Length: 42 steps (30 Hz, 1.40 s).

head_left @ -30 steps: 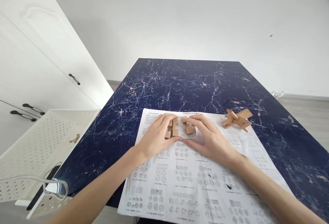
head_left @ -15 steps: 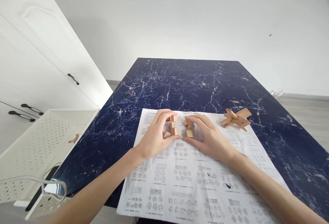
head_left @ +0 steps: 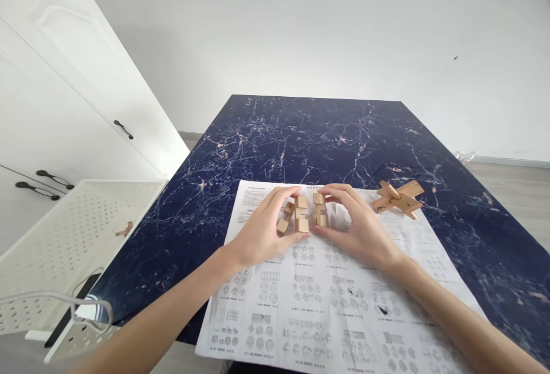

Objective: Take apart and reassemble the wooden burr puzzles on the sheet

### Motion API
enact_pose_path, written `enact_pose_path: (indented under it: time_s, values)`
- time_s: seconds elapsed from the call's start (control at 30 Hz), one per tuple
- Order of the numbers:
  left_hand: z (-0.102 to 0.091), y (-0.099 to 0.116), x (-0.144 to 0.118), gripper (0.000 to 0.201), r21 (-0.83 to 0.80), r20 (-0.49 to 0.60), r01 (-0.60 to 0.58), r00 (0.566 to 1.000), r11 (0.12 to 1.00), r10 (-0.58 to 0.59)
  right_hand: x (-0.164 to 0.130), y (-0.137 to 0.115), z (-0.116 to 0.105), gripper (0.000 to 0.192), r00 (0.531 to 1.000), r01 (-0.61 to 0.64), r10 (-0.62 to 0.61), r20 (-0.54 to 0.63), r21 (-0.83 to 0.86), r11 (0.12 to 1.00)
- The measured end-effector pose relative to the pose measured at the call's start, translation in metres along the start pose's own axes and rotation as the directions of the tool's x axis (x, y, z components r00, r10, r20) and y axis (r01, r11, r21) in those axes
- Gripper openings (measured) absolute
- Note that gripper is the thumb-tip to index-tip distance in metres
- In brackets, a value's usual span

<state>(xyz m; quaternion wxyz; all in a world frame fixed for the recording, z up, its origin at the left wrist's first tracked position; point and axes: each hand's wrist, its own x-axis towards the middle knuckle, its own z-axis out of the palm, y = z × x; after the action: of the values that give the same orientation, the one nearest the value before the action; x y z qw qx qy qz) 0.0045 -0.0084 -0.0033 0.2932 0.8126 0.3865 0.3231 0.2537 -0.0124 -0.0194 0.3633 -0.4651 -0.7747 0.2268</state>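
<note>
As before, both hands [head_left: 262, 231] [head_left: 361, 228] clasp blocks [head_left: 303, 213] — now upright.

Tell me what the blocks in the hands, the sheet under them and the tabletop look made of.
The blocks look like pale unfinished wood: matte tan faces, square-cut notches. The sheet looks like thin white paper, printed with small diagrams and faintly creased. The tabletop looks like dark blue marble with pale veins, though it could be a printed laminate.

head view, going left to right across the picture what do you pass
white perforated tray with a small wooden piece in it → left hand → notched wooden pieces it holds → notched wooden pieces in the right hand → right hand → assembled wooden cross puzzle
</note>
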Motion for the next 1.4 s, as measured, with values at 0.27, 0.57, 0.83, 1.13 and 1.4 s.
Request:
enact_pose_path:
  time_s: [0.27,0.57,0.83,1.13,1.4]
  values:
    - [-0.001,0.0,0.001,0.083,0.076,0.101,0.175,0.978,0.982,-0.183,0.002,0.004,0.0,0.054,0.997,-0.076,0.079,-0.008,0.161,0.984]
    - [-0.028,-0.007,0.007,0.09,0.138,0.261,0.131,0.951,0.982,-0.164,0.003,0.005,-0.002,0.056,0.991,-0.105,0.121,-0.057,0.234,0.967]
    - [-0.04,-0.005,0.011,0.068,0.023,0.173,0.123,0.977,0.992,-0.125,0.005,-0.002,-0.009,0.053,0.95,-0.294,0.308,0.052,0.482,0.826]
    - [-0.035,0.005,0.01,0.074,-0.408,0.271,0.39,0.915,0.825,-0.298,0.004,-0.01,-0.01,0.036,0.941,-0.337,0.294,0.165,0.49,0.804]
    - [-0.031,0.002,0.009,0.066,-0.538,0.239,0.414,0.91,0.734,-0.338,0.004,-0.01,-0.012,0.039,0.945,-0.318,0.198,0.259,0.603,0.732]
